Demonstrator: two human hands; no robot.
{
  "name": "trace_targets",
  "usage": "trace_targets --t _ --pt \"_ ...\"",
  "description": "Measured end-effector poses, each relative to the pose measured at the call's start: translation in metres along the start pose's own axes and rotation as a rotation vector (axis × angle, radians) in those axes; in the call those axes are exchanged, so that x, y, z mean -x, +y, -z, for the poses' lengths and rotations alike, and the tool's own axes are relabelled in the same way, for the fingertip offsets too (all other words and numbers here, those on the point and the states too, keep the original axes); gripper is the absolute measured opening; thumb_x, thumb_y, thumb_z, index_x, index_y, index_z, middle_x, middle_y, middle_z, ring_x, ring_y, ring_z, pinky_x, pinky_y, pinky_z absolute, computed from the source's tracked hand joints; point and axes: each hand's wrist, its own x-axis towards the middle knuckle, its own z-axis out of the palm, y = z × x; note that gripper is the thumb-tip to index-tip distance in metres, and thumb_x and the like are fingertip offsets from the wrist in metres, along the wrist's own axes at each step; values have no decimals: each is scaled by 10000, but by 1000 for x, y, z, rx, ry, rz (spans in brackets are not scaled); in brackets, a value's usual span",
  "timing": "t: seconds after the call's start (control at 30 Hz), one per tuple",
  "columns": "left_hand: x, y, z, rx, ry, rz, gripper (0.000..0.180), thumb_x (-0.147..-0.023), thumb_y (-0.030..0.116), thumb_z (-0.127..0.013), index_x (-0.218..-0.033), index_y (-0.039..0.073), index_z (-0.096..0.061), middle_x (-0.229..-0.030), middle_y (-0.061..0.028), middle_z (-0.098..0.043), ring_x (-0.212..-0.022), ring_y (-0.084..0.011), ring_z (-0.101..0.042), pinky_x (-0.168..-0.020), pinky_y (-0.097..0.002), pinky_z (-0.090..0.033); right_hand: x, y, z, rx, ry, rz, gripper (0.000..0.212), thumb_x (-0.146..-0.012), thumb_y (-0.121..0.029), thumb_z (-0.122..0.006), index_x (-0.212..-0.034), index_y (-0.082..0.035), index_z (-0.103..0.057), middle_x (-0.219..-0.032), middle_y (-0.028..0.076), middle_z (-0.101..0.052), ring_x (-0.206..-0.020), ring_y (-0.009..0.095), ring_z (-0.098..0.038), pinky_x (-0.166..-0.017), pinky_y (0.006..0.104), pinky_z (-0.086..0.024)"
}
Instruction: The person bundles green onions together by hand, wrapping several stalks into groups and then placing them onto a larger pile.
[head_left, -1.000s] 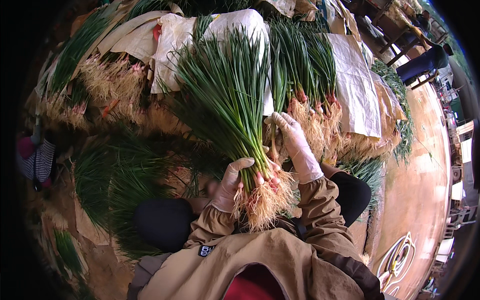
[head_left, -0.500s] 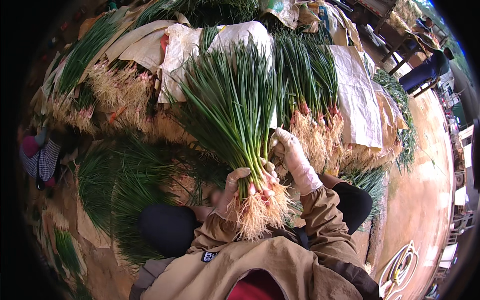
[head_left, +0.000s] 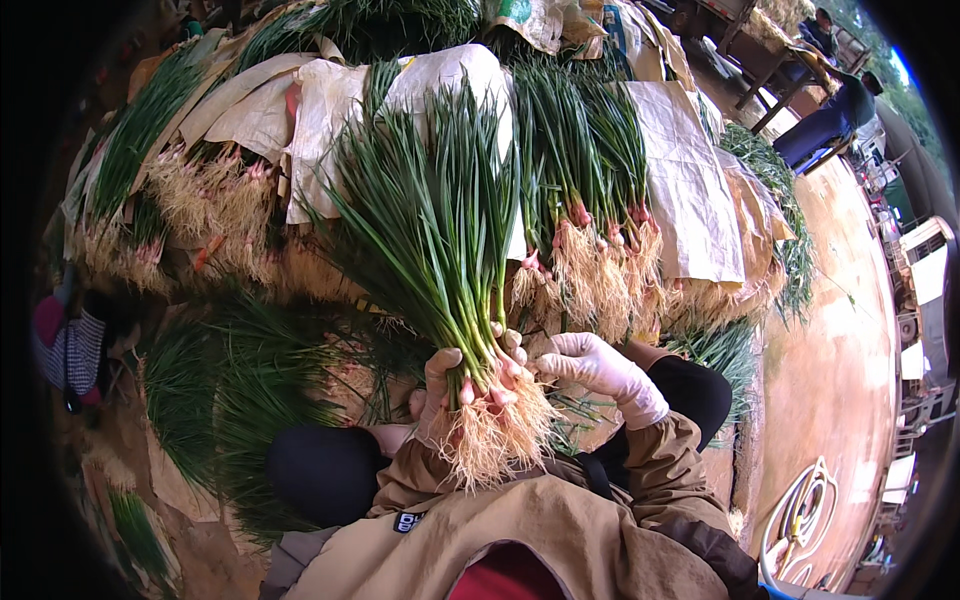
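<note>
A thick bunch of spring onions [head_left: 440,240] stands upright in front of me, its green leaves fanning up and away. Pink bulbs and pale, shaggy roots [head_left: 495,430] hang at its lower end. My left hand [head_left: 440,385], in a pale glove, is closed around the stalks just above the bulbs; its fingertips show on the bunch's right side. Close to that side is my right hand [head_left: 595,370], also gloved. Its thumb and forefinger point toward the bulbs, slightly apart, with nothing visible between them.
Beyond the bunch, more spring onions [head_left: 585,150] lie in a row, partly covered by pale sacking [head_left: 690,190]. Loose green leaves [head_left: 265,380] spread on the left. A coiled hose [head_left: 800,515] lies at right. One person [head_left: 70,345] sits far left; others [head_left: 835,115] are at upper right.
My right hand has come down from beside the leaves to bulb level, and its fingers have opened out. The bunch stays in my left hand. The whole view has shifted slightly.
</note>
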Motion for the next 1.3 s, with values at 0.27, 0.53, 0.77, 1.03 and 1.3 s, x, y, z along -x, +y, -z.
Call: trace_targets --t 0.27,0.53,0.77,1.03,1.3 --pt "-2 4 9 -33 -100 -8 732 -856 379 -610 -1445 44 -333 -1355 -182 -486 -1041 -242 -549 -865 -364 -497 -5 -46 35 1211 139 -239 438 -930 -463 -558 -1143 -98 -671 -980 149 -708 -833 285 -692 -772 368 -548" --pt "-18 4 36 -95 -237 4 707 -763 447 -640 -1290 7 -470 -1053 -99 -553 -1024 -258 -542 -1013 -452 -409 -163 -82 136 1170 853 -22 386 -761 -469 -756 -872 -105 -693 -808 81 -698 -754 240 -672 -728 387 -528" --pt "-15 1 12 -9 -97 7 579 -766 326 -662 -1226 8 -509 -1215 -189 -561 -1255 -356 -470 -1103 -499 -356 -92 -72 124 241 643 151 315 -926 -310 -662 -856 -3 -669 -683 4 -626 -524 69 -501 -494 261 -416" --pt "-23 31 52 -159 -242 219 621 -803 252 -610 -1329 -30 -437 -1233 -350 -536 -1109 -420 -590 -937 -513 -514 -45 -40 15 -87 296 41 266 -945 -269 -605 -959 -8 -653 -667 51 -636 -587 147 -627 -553 243 -459" --pt "-12 13 -2 -265 30 208 520 -806 231 -577 -1198 -104 -505 -1036 -271 -631 -767 -279 -662 -669 -326 -580 -59 0 -9 293 752 354 250 -985 -237 -572 -977 0 -650 -715 31 -654 -583 107 -567 -536 266 -468"
